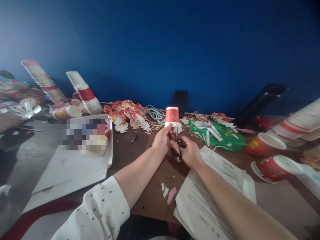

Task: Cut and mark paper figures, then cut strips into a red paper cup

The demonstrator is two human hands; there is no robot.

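Note:
A red and white paper cup (172, 116) is upside down in front of me, its narrow end at the top. The fingers of my left hand (163, 138) are closed on its lower edge. My right hand (189, 151) grips a pair of scissors (179, 148) with dark handles. Their blades point up at the cup's lower rim, close to my left fingertips. My hands partly cover that rim, so I cannot tell how deep the blades reach.
Cut cup pieces (128, 115) are heaped behind, left of a bundled cable (156, 115). A green round mat (235, 141) carries scraps at right. Printed papers (200, 200) lie under my right forearm. Stacked cups (87, 96) lean at left; more cups (266, 143) stand right. A white box (75, 170) lies left.

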